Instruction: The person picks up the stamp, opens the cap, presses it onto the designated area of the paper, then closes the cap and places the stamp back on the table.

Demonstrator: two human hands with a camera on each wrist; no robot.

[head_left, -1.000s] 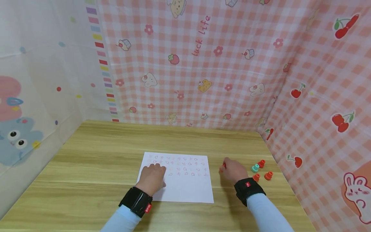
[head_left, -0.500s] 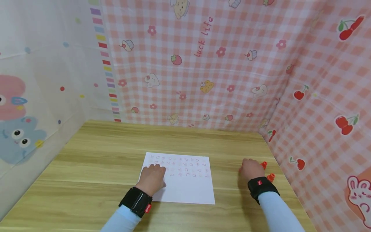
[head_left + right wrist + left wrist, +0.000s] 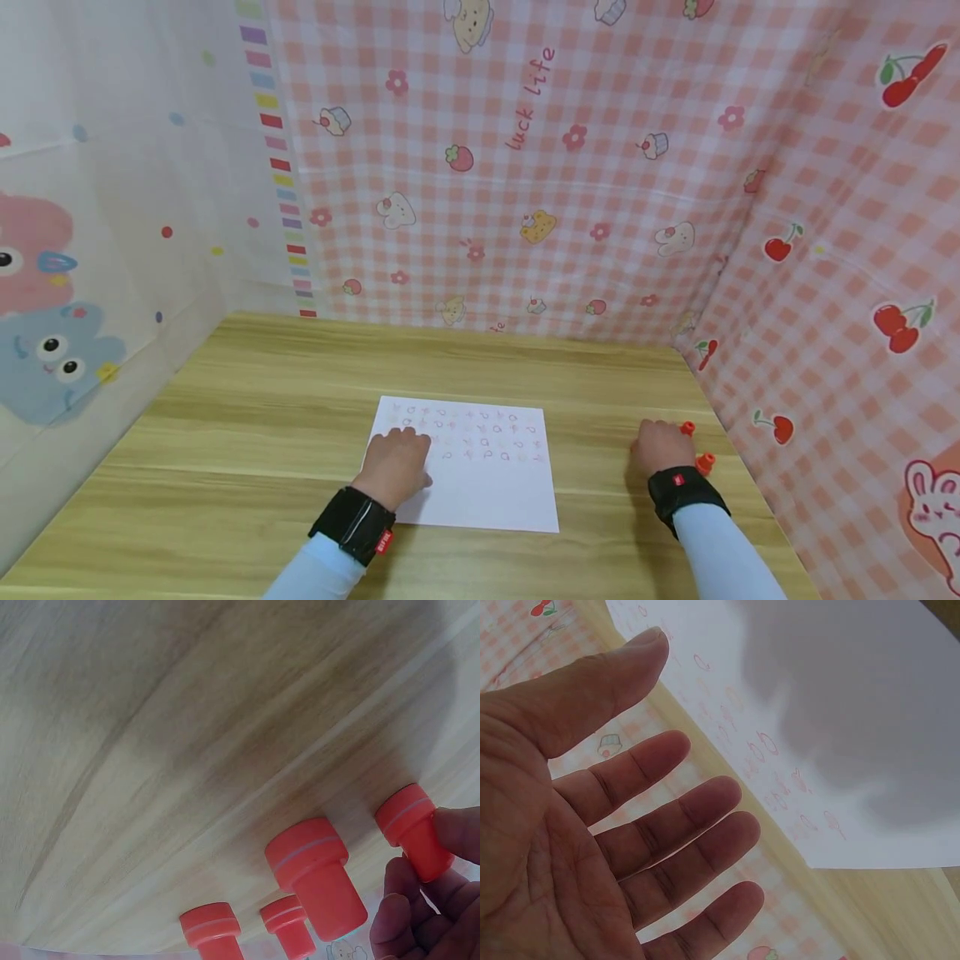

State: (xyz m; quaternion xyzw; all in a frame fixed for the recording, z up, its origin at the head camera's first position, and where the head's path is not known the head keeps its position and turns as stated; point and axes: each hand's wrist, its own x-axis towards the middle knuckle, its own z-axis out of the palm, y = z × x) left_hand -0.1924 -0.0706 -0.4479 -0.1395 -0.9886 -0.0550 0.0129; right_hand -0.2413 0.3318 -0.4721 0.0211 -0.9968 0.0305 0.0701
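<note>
My right hand [image 3: 663, 447] is low at the right side of the table. In the right wrist view its thumb and fingers pinch a red stamp [image 3: 427, 847] by the narrow handle, wide end toward the tabletop. Whether that end touches the wood, I cannot tell. Several more red stamps stand near it, one close by [image 3: 322, 881]. Over the left part of a white sheet of paper [image 3: 487, 496] is my left hand [image 3: 393, 471], its fingers loosely spread and holding nothing. Small faint pink and red marks fill rows on the sheet's upper half; the hand covers some.
Two red stamps, one far [image 3: 687, 427] and one near [image 3: 705, 463], show to the right of my right hand. The wooden table [image 3: 225, 433] meets a checked cloth [image 3: 570, 267] at the back and right, and a white cloth [image 3: 187, 167] on the left.
My right hand has moved right with a red stamp, from beside the paper to the other stamps. It now hides the teal stamp's earlier spot. My left hand stays over the paper.
</note>
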